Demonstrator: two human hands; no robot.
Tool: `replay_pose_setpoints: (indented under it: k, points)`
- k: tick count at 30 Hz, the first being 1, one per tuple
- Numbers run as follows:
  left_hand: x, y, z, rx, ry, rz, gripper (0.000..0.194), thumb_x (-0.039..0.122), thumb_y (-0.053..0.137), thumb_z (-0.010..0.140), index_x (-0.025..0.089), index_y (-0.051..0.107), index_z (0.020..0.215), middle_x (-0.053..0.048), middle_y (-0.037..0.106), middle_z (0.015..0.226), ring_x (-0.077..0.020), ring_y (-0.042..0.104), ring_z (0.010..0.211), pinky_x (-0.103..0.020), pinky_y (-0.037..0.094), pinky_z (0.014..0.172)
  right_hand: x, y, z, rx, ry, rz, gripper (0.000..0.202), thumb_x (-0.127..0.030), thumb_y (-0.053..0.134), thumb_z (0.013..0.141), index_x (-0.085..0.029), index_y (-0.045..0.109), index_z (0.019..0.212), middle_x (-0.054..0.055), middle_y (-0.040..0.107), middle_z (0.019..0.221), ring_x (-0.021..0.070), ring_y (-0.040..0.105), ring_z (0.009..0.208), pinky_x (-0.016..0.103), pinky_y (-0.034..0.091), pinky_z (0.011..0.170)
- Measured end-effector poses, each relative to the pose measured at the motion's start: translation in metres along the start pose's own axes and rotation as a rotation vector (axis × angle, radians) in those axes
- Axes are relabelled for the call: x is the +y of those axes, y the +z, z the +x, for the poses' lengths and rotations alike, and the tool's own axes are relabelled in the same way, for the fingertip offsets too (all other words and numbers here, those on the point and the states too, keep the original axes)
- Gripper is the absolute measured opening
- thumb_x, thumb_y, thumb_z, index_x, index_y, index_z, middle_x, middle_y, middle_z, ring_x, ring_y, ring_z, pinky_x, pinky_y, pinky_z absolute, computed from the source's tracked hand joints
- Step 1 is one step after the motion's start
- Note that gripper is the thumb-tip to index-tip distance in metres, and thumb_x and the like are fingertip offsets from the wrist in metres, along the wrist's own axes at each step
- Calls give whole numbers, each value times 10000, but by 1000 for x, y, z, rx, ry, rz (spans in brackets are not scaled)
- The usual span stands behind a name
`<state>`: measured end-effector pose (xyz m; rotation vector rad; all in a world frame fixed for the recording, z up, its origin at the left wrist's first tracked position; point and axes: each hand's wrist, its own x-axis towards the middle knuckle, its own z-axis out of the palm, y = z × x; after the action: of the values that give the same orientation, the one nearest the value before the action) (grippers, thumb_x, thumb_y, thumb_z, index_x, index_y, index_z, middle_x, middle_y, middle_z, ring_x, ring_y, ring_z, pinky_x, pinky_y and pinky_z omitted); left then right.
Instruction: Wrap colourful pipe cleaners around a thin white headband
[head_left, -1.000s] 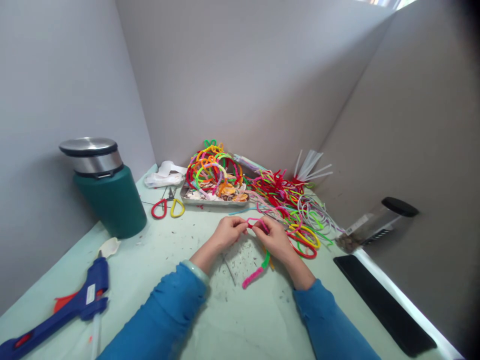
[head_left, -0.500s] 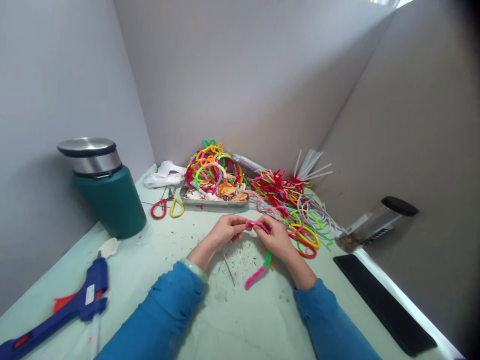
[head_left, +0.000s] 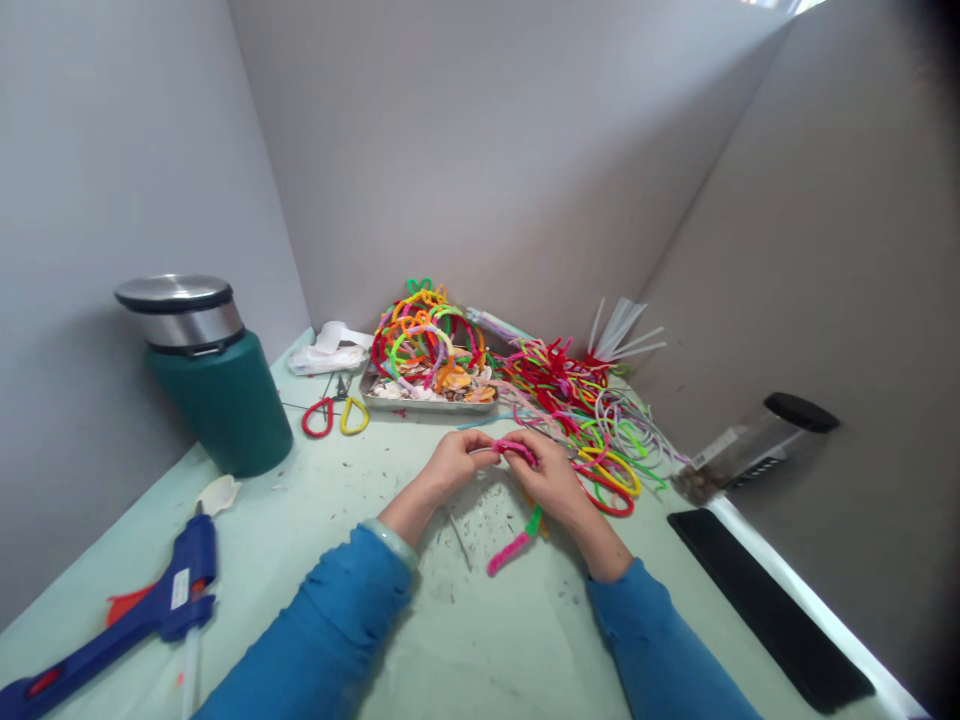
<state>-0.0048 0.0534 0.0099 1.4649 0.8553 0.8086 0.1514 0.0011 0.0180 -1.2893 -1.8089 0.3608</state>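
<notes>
Both hands meet over the middle of the pale green table. A pink pipe cleaner [head_left: 517,448] runs between the fingertips. My left hand [head_left: 453,462] pinches its left end, fingers closed. My right hand [head_left: 546,474] is closed on the pink piece, thumb and fingers pressed together. Below my right palm hangs a green and pink fuzzy strand [head_left: 513,550], with a bit of orange beside it; the palm hides where it joins. Under the hands, a thin metal rod [head_left: 459,540] lies among small dark scraps.
Behind sits a metal tray [head_left: 427,405] of colourful loops, beside a pipe cleaner pile [head_left: 559,380]. Pliers [head_left: 337,408] lie left of it. A green bottle [head_left: 221,400] and blue glue gun [head_left: 169,600] are at left; a clear jar [head_left: 731,455] and black strip [head_left: 765,605] at right.
The fingertips have shifted slightly on the pink piece, and the red bit below my left fingers no longer shows. The hanging strand has moved a little left.
</notes>
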Motion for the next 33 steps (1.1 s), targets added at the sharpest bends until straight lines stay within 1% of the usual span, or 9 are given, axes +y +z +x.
replay_pose_setpoints:
  k: [4,7,10,12,14,17,22,29,33]
  points:
    - [4,1,-2,-50,0,21,274,302,621,694,91,665,864,28,526,534,-48,353,438,-195,259,452,0,-1,0,-38,-33,14,255,-111,451,786,-201,629,945,49,642,934,187,563,865,305,414,770]
    - [6,0,-3,-91,-25,31,319,344,599,716,83,669,886,54,432,450,-42,293,398,-199,210,419,0,-1,0,-59,-35,-10,260,-93,452,767,-201,629,924,46,640,912,189,561,850,307,410,765]
    - [4,-1,-3,-123,-48,29,344,369,584,728,78,664,893,67,378,424,-37,252,373,-206,167,397,0,-1,-1,-82,-24,-26,244,-84,448,759,-199,621,887,28,633,858,175,557,804,291,403,737]
    - [3,-1,-2,-126,-59,18,335,358,584,729,82,651,905,65,394,441,-35,256,369,-205,166,392,0,-1,-1,-84,-16,-32,232,-81,444,758,-196,614,865,18,626,824,165,551,771,277,397,709]
    - [3,0,-2,-105,-62,-4,293,323,594,719,92,631,895,55,448,487,-32,282,379,-197,185,397,1,-1,-1,-75,-11,-45,212,-85,445,762,-192,607,848,15,618,803,159,543,747,268,389,686]
    - [5,1,-2,-63,-63,-44,211,276,609,697,103,599,819,37,510,549,-30,323,408,-185,217,418,2,0,-1,-52,-13,-52,191,-105,443,785,-189,597,860,17,614,812,157,540,748,266,385,687]
    - [7,3,-4,-65,-87,-99,207,290,632,680,115,575,773,52,477,528,-29,306,408,-187,197,425,2,0,0,-68,-29,-21,215,-95,426,791,-188,588,897,23,619,866,158,548,787,265,388,714]
    - [8,3,-5,-118,-95,-56,238,325,622,699,111,586,795,71,405,485,-37,274,417,-203,190,448,2,-1,-2,-99,-16,-84,191,-79,452,744,-184,575,847,-2,579,772,137,515,701,242,354,645]
    - [6,3,-4,-131,-88,-7,231,317,619,694,111,593,796,66,419,504,-40,277,433,-207,193,458,2,-1,-3,-104,-20,-126,155,-89,457,730,-180,557,806,-11,546,727,128,484,655,238,324,605]
